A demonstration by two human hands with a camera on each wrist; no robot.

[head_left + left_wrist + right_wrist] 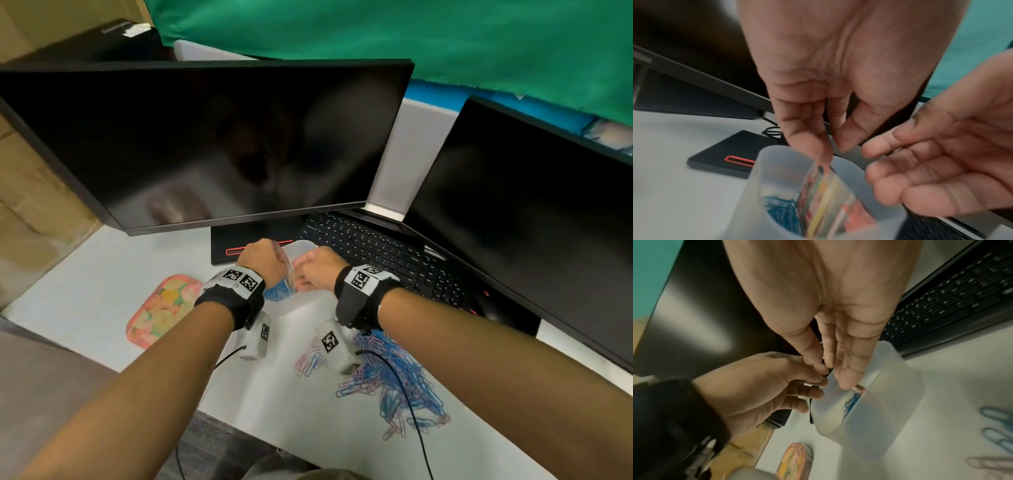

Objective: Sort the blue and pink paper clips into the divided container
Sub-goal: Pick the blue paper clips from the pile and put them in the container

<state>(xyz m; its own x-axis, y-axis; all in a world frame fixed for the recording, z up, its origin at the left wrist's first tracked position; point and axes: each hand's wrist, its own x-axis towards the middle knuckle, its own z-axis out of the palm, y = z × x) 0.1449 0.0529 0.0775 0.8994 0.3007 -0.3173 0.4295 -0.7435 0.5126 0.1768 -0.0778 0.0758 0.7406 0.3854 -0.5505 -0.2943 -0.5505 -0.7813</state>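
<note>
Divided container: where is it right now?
In the head view the divided container stands on the white desk just in front of the monitor base, left of the keyboard, under the left hand and right hand.

The divided container [301,248] is a cloudy white plastic box right under the fingertips of both hands. A colorful wall splits it in two. Blue paper clips [782,211] lie in the side under the left hand. A loose pile of blue and pink paper clips [397,377] lies under the right forearm.
</note>
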